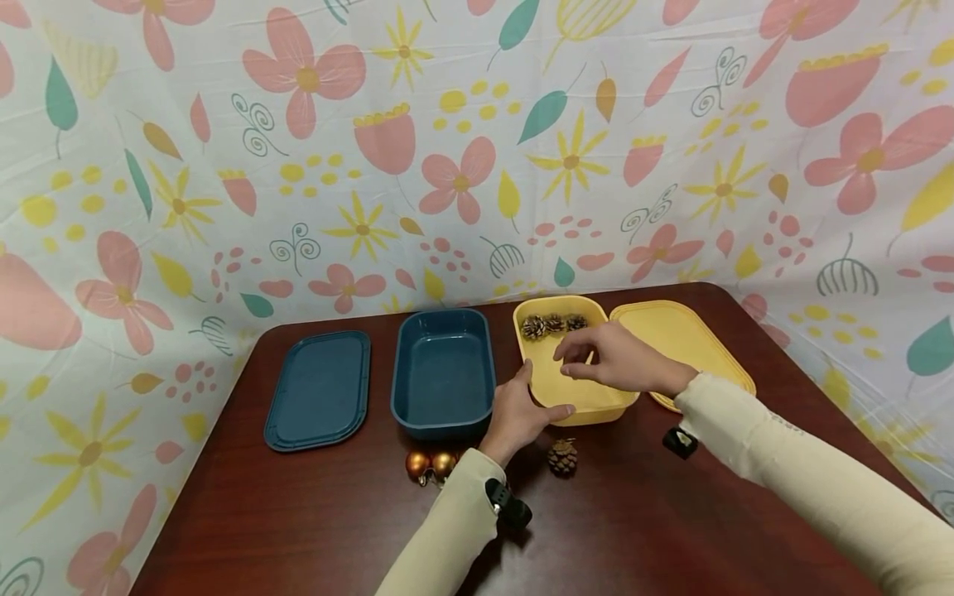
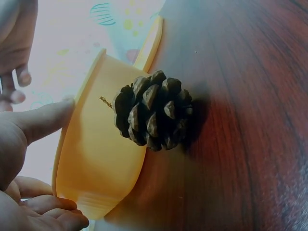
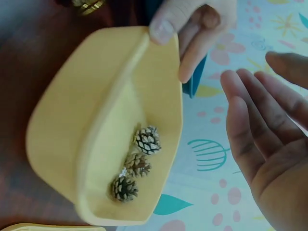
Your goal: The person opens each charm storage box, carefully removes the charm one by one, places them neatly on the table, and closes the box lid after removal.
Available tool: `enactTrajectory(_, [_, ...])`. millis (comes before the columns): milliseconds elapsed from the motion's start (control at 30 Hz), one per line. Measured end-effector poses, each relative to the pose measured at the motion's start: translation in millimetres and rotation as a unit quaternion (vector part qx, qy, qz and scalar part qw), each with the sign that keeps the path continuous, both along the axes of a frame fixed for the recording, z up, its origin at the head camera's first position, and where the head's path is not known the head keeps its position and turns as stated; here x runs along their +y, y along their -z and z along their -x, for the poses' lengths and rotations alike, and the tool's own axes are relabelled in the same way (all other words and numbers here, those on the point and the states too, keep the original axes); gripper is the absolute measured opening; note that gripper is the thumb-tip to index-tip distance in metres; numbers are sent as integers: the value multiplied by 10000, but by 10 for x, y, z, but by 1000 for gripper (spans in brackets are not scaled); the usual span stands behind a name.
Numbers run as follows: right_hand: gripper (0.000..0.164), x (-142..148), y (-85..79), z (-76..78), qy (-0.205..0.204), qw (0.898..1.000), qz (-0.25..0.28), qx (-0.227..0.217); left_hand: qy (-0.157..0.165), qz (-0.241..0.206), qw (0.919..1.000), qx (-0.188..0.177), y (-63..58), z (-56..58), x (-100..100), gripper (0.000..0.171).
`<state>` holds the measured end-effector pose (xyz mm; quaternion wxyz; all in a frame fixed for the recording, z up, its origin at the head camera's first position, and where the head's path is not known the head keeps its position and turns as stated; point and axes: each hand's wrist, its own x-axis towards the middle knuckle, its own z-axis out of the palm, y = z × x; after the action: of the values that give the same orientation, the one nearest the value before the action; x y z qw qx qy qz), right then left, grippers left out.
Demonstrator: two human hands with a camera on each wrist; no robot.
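A yellow plastic box [image 1: 589,414] stands at the right of the table. Three small pinecones [image 3: 138,165] lie in a row at its far end. At the near left corner of the box, my left hand [image 1: 517,414] holds the rim, the thumb along the near side and the fingers against the left wall. Over the box hovers my right hand [image 1: 614,358], its fingers loosely bent and nothing in them. In the right wrist view that palm [image 3: 274,168] is bare. Another pinecone [image 2: 153,111], with a small golden loop, sits on the table just in front of the box.
Left of the yellow box is a dark blue box [image 1: 445,368], with a matching blue lid [image 1: 319,389] further left. A yellow lid [image 1: 686,343] lies right of the yellow box. Shiny orange baubles [image 1: 418,465] rest near my left forearm. A flowered cloth [image 1: 462,178] hangs behind the table.
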<state>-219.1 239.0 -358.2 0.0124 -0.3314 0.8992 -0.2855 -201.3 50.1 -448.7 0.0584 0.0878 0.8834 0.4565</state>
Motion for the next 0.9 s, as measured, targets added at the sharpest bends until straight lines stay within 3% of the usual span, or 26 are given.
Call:
enactTrajectory(233, [8,-117,-29,289,444,9987,-2,239,49,0,9999,102,18,25,-11,100])
enactTrajectory(433, [8,-217,-37,607,386,9961,-675,412,52,37,9998,178,16,51,-37,100])
enactTrajectory(567, [10,-265,-17,797,392,9938,-998,303,12,34,9999,145,20,60,-43,99])
enactTrajectory(900, [20,-274,204,1107,962,9872,-1269,44,27,171,9998,81,25,18,5,100])
